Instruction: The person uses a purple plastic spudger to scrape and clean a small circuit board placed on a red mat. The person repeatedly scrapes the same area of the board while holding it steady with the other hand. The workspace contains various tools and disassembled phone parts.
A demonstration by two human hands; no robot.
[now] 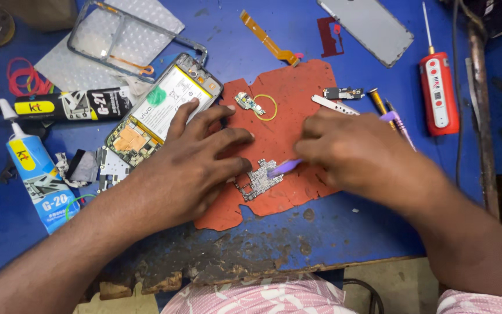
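Blue table (332, 227), worn and chipped along its near edge, carries a red work mat (297, 99) at the frame's centre, an opened phone (164, 110) with its battery showing at upper centre-left, and two glue tubes at far left. On the mat, just below centre, lies a small circuit board (258, 179). Cleaning or prying at that board looks to be the step in hand; the next stroke calls for a light, steady touch. Left hand (196, 166) lies flat, fingers spread and pinning the board's edge. Right hand (358, 154) has fingers closed around a purple tool (286, 168), its tip touching the board.
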